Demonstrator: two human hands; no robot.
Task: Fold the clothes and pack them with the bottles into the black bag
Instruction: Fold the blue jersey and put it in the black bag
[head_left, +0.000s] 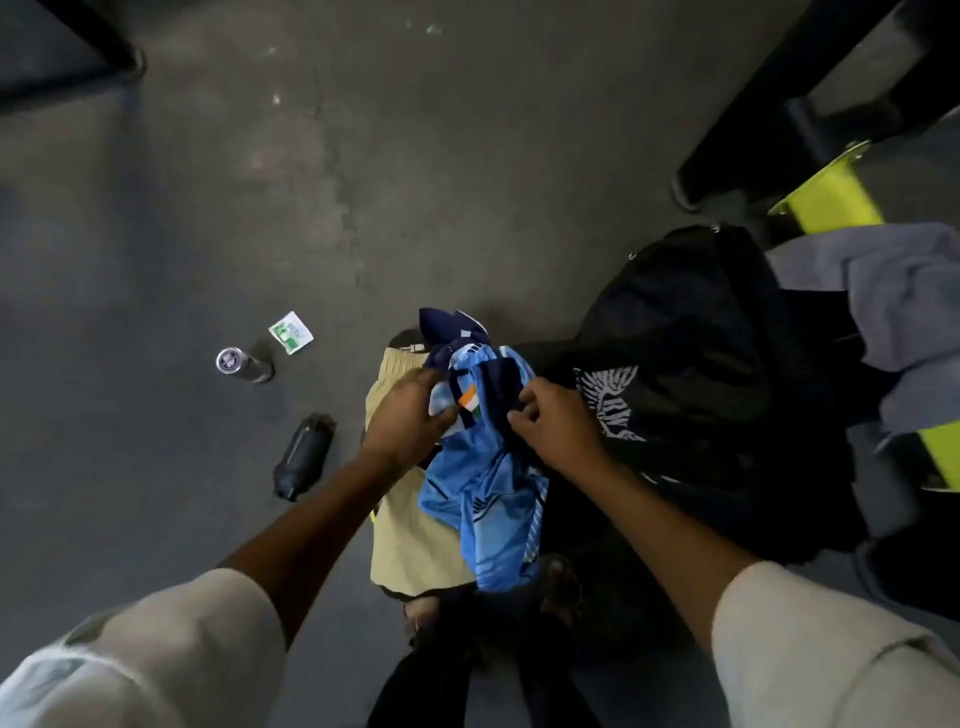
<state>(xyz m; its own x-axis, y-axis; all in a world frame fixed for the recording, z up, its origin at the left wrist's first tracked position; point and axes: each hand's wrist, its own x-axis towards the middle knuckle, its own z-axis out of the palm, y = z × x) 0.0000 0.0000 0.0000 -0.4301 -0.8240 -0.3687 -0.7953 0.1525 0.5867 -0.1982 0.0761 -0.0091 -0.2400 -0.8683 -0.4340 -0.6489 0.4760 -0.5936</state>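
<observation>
- Holding the crumpled light-blue sports shirt (488, 483) near its top, the left hand (408, 421) and right hand (558, 428) both have their fingers (524, 415) clamped on the cloth.
- The shirt hangs over flat tan shorts (410, 540) on the grey concrete floor (208, 208), just beside the soft black bag (701, 364).
- To fold it well, I think the hands should find both shoulders, pull them apart and shake it flat.
- The bag and a loose grey cloth (909, 301) crowd the right side.
- Open floor is on the left, past a dark bottle lying down (304, 457) and a shiny bottle standing up (241, 364).

Blue jersey (483, 483) crumpled over beige shorts (410, 540), beside black bag (701, 332).
</observation>
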